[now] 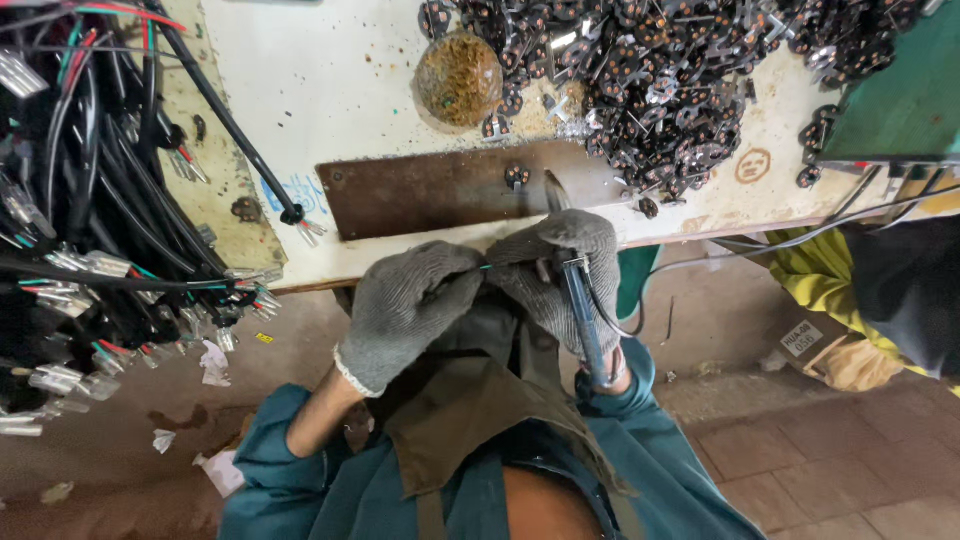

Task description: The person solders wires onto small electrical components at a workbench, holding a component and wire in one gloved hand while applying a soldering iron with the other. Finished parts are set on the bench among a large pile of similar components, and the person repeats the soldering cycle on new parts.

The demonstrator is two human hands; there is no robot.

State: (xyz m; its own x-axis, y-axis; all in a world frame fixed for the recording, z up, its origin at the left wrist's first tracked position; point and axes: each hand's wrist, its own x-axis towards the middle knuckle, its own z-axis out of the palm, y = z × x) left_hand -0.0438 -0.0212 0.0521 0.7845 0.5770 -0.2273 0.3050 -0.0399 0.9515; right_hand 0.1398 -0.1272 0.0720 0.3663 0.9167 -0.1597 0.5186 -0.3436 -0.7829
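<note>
Both my hands wear grey knit gloves and meet at the near edge of the workbench [330,90]. My right hand [560,275] grips a soldering iron [582,320] with a blue handle, its metal tip pointing up at a small round part [517,176] on a brown metal plate [440,190]. My left hand [415,300] pinches a thin green wire [495,265] that runs across to my right hand's fingers.
A heap of small dark round parts [650,70] covers the bench's back right. A brown resin-like lump [459,78] sits behind the plate. Bundles of black cables with terminal ends [90,230] hang at the left. A green box [900,90] and yellow cloth [810,275] lie right.
</note>
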